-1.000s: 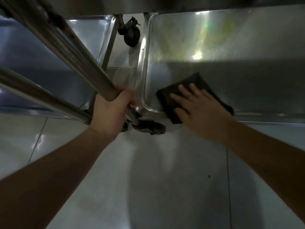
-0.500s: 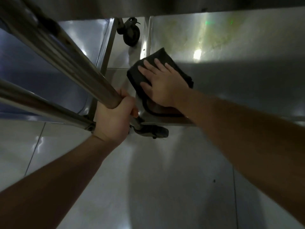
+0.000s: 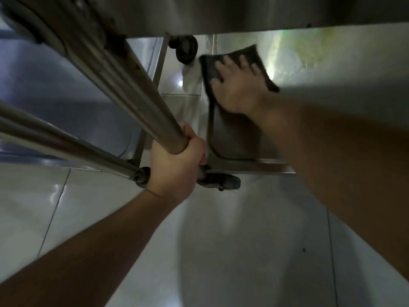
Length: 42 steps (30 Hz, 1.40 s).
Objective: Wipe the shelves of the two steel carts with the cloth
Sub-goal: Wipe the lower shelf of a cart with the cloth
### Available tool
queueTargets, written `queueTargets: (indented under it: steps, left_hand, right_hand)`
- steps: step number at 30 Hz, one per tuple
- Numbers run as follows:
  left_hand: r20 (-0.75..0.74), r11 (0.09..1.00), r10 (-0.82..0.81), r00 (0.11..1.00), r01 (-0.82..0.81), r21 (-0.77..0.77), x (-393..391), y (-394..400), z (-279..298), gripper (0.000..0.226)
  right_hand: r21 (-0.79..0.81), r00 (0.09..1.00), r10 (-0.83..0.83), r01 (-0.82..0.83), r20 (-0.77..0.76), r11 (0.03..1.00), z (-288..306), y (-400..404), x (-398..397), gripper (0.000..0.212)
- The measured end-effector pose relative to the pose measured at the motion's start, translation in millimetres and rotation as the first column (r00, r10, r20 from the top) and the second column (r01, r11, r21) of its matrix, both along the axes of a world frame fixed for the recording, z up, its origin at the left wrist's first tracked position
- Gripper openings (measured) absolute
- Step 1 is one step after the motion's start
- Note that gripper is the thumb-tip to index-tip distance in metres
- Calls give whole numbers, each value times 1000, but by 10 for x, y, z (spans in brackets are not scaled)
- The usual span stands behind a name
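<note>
The right hand (image 3: pixel 238 88) lies flat on the dark cloth (image 3: pixel 234 63), its fingers (image 3: pixel 229 63) straight and a little spread, pressing the cloth onto the bottom shelf (image 3: pixel 332 69) of the right-hand cart, in the upper middle of the frame. The cloth sits at the shelf's left rim, and its left edge seems to overhang that rim slightly. The left hand (image 3: pixel 177 167) is wrapped round the cart's upright post (image 3: pixel 137 100) at centre frame, fingers curled tight on the tube.

To wipe well here, the palm should probably keep even pressure and follow the raised rim toward the far corner, since grime likely gathers in that fold; the steadying grip on the post should stop the cart rolling on its castor (image 3: pixel 183 49).

The cloth is a folded, roughly rectangular pad. Its long axis appears to run from lower left to upper right in the frame, about in line with the fingers, pointing into the shelf's depth.
</note>
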<state>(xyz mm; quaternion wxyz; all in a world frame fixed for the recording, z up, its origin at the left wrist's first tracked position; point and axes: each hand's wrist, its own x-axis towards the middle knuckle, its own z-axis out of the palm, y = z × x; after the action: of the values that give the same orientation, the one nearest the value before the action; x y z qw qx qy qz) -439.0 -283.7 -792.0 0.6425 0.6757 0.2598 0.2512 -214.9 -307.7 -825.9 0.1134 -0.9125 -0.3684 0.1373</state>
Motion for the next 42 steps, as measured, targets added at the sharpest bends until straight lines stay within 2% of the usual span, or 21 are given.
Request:
queueTargets:
  steps: [2,4,7,9,11,14,16,18,20,23,26,28,29,30,32,34,36,39,42]
  left_hand:
    - [16,1000,-10,1000,10,0,8,10,-27,22]
    - [20,1000,-18,1000,18,12,11,13,-43,17]
    - [13,999,-11,1000,10,34,12,20,-49,20]
    - [-13,999,-1,1000,2,32,2,8,-46,21]
    - [-31,1000,-2,1000,3,28,-5,-1,-32,14]
    - [-44,999,-25,999,27,31,-22,7,-12,17]
    - [-39,999,-46,998,47,22,-27,13,1,19]
    - [-34,999,-49,998,50,7,-29,32,6,23]
    - [-37,998,-59,998,59,0,-26,46,-17,27]
    - [-32,998,-61,998,61,3,-39,60,-52,21]
    - [-23,998,-68,997,68,-2,-53,61,-77,17]
    - [-32,997,-82,996,82,6,-58,66,-76,13]
    - [-35,997,-79,996,79,14,-57,71,-74,14]
    - [-36,997,-75,997,76,16,-57,74,-74,18]
    - [-48,996,-78,996,80,27,-60,70,-64,22]
    - [-69,994,-94,993,97,51,-61,69,-52,21]
    - [-68,993,-97,993,101,56,-59,85,-35,22]
    - [-71,991,-119,990,123,54,-59,113,-30,21]
    - [-52,993,-112,992,114,31,-60,100,-38,17]
  right_hand:
    - [24,994,106,-106,19,994,-37,-161,-244,69]
    - [19,957,285,-286,47,958,-92,-556,-409,67]
    - [16,808,590,-590,-4,808,-107,-1210,-401,64]
    - [-2,769,638,-639,-41,770,-65,-1365,-240,63]
    - [-26,828,561,-561,9,827,-54,-1229,-49,65]
    - [-24,961,278,-277,17,961,-27,-620,133,64]
    - [-13,993,115,-115,-40,993,-16,-199,144,68]
    - [-2,997,24,-24,-74,1000,-58,34,83,71]
    - [17,997,32,-31,-68,999,-84,-7,-52,71]
    - [19,979,205,-205,-15,979,-80,-436,-334,71]
    - [-22,847,531,-531,-11,847,-56,-1010,-547,69]
    - [-37,758,650,-652,-54,758,-34,-1147,-480,66]
    - [-44,746,665,-666,-37,745,-33,-1100,-390,66]
    - [-52,759,651,-650,5,758,-36,-986,-293,66]
    - [-45,861,505,-503,59,863,-33,-619,-83,65]
    - [-38,960,279,-279,-5,960,10,-159,140,64]
    - [-52,987,134,-139,-90,989,77,264,295,65]
    - [-96,991,76,-87,-113,992,57,498,304,66]
    - [-73,982,177,-182,-71,981,-5,213,84,66]
